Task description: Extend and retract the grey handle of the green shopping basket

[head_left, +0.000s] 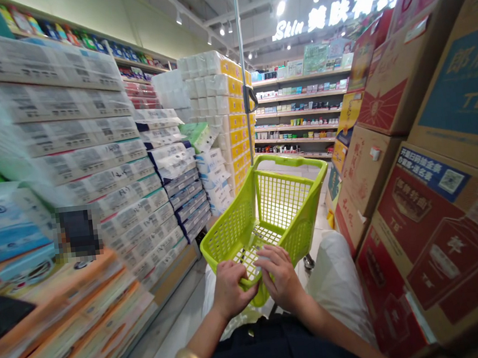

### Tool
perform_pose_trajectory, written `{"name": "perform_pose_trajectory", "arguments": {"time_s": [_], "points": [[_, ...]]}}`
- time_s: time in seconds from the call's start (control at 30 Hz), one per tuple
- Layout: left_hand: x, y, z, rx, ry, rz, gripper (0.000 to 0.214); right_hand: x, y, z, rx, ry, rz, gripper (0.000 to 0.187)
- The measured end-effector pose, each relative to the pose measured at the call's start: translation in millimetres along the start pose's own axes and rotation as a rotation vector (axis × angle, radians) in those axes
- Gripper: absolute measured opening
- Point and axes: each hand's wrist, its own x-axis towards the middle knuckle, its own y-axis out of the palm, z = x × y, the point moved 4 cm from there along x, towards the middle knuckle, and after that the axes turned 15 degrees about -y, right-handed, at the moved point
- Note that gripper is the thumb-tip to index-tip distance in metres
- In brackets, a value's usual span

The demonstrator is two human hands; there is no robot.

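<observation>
A lime-green plastic shopping cart [280, 169] stands right in front of me in a narrow shop aisle, its basket empty. My left hand [230, 288] is curled over the near rim of the cart. My right hand [280, 276] grips the same rim beside it, fingers bent over the edge. A gold bangle sits on my left wrist. A thin metal pole [243, 70] rises from the cart's far side.
Stacked packs of tissue and toilet paper [104, 159] fill the shelves on the left. Red and brown cardboard cartons [427, 182] are piled high on the right. Shelves of small goods [300, 110] close the aisle's far end under a lit sign.
</observation>
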Motion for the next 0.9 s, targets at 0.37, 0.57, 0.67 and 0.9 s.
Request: {"name": "perform_pose_trajectory", "arguments": {"time_s": [0.37, 0.57, 0.67, 0.9], "points": [[-0.4, -0.4, -0.2, -0.004, 0.004, 0.003, 0.026, -0.7, -4.3, 6.6, 0.082, -0.064, 0.083, 0.029], [-1.1, -1.0, -0.5, 0.002, 0.009, 0.006, 0.027, -0.9, -2.3, 7.7, 0.103, -0.083, 0.081, 0.03], [-0.5, -1.5, -1.2, 0.003, -0.008, 0.002, 0.025, -2.7, -2.7, -4.7, 0.02, 0.002, -0.014, 0.033], [-0.5, 0.2, 0.3, -0.004, -0.004, -0.002, 0.025, -0.4, -4.3, -1.2, 0.062, -0.022, -0.005, 0.03]]}}
